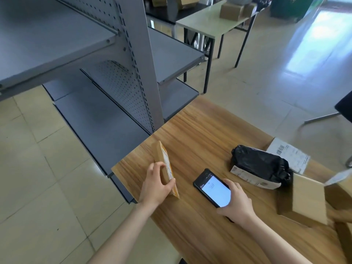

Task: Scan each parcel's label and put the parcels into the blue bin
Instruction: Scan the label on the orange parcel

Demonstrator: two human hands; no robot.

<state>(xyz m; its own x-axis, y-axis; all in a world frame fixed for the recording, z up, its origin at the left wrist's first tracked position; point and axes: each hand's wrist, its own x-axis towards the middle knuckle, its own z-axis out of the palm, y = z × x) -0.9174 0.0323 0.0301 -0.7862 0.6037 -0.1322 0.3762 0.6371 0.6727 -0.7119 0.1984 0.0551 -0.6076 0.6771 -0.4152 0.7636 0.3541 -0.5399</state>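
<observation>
Standing the parcel [162, 154] on edge near the counter's [200, 134] left corner, the left hand [155, 184] curls its fingers [159, 167] round it, likely to present the label [168, 168] to the scanner [214, 188] gripped in the right hand [238, 202] (screen lit); no blue bin shows.

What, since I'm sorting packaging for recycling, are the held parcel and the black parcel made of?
The held parcel looks like matte brown cardboard, given its flat, stiff, tan sides. The black parcel looks like thin glossy plastic film: it is crinkled, with highlights on its folds.
</observation>
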